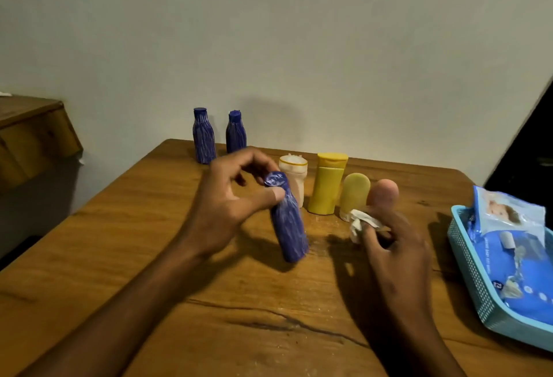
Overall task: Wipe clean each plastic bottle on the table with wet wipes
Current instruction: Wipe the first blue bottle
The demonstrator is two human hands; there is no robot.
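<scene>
My left hand (236,197) grips the neck and cap of a blue bottle (290,227) that leans to the left, its base on the wooden table (149,257). To its right, my right hand (395,254) pinches a crumpled white wet wipe (359,224) just above the table. Two more blue bottles (204,137) (235,132) stand at the far edge. Behind the held bottle stand a cream bottle (294,179), a yellow bottle (327,183), a pale green bottle (355,194) and a pink bottle (383,192).
A light blue basket (475,281) holding packs of wet wipes (514,245) sits at the table's right edge. A plain wall rises right behind the table. A wooden cabinet (33,134) stands off to the left.
</scene>
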